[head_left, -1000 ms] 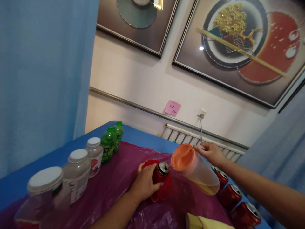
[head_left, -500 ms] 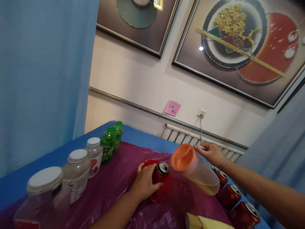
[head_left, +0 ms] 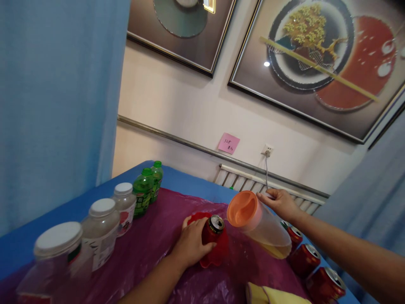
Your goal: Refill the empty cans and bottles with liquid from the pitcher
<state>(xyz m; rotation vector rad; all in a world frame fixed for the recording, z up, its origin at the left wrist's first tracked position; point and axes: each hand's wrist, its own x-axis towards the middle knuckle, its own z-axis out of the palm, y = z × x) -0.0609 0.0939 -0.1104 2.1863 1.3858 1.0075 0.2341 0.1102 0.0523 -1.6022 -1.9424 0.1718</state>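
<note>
My left hand [head_left: 193,242] is wrapped round a red drink can [head_left: 211,236], whose opened top faces up. Under and around the can lies a red dish with a wavy rim [head_left: 218,253]. To the right, my right hand [head_left: 280,202] grips the handle side of a clear plastic pitcher [head_left: 268,232] with an orange lid [head_left: 243,209]. The pitcher is tilted, lid toward the can, and a little yellowish liquid rests low in it. Its spout is close to the can's top but apart from it. The fingers behind the pitcher are partly hidden.
Clear jars with white lids [head_left: 103,232] and green bottles [head_left: 144,192] line the left side. Several red cans [head_left: 305,259] stand on the right. A folded yellow cloth [head_left: 275,295] lies at the front on purple plastic sheeting [head_left: 148,257]. Behind are a wall and a radiator [head_left: 243,181].
Almost nothing differs. Both hands, the can and the tilted pitcher keep their places, and the view has shifted very slightly.
</note>
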